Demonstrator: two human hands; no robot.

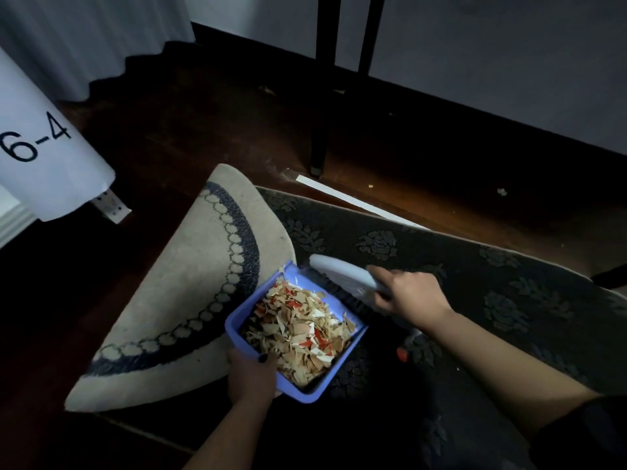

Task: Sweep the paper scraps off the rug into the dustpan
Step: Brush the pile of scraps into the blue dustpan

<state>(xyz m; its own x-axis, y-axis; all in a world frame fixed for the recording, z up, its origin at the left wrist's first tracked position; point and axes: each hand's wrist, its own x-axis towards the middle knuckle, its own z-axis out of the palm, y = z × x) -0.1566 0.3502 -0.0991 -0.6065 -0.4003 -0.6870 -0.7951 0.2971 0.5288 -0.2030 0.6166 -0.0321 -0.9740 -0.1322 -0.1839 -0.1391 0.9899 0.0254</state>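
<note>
Two rugs (441, 252) overlap on dim, seemingly wooden floor (203, 130); hands grip dustpan (237, 320), brush (342, 271).

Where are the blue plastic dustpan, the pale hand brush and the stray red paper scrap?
Blue plastic dustpan (237, 325): head view, its bare left wall.
Pale hand brush (339, 268): head view, its back.
Stray red paper scrap (402, 354): head view, its middle.

Table leg (319, 137) beyond dark rug (441, 252)
</note>
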